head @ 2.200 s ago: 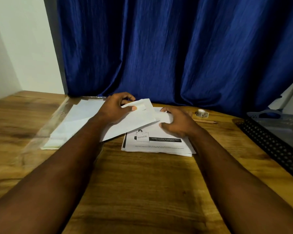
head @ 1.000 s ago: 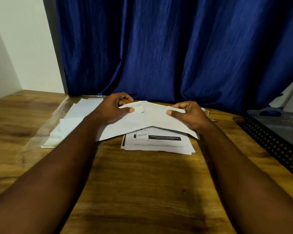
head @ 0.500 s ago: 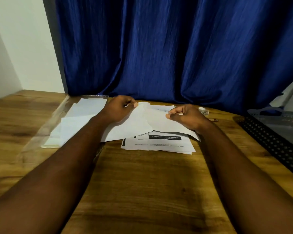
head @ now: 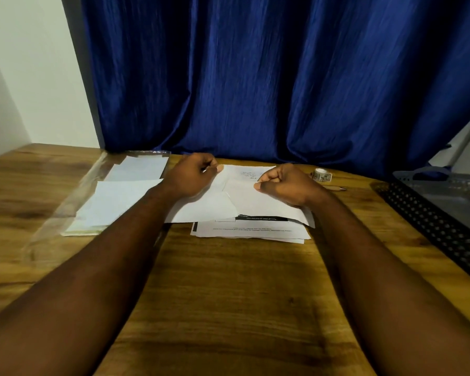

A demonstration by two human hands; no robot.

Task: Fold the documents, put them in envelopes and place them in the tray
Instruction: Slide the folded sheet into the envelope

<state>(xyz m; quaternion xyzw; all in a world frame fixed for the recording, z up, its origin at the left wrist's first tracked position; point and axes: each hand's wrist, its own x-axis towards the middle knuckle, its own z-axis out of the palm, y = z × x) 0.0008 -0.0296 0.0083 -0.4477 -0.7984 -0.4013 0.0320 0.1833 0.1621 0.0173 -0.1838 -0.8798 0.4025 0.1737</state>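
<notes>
Over the printed document stack (head: 250, 232), an envelope (head: 204, 208) is pinched at its far edge by the left hand (head: 192, 176), and the crosswise folded document (head: 261, 202), overlapping it mid-stack, is pinched by the right hand (head: 285, 184).

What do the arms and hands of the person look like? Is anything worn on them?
Both arms are bare: no sleeve shows on the left forearm or the right forearm. The left hand and the right hand wear no glove, and no watch, bracelet or ring shows in this view.
</notes>
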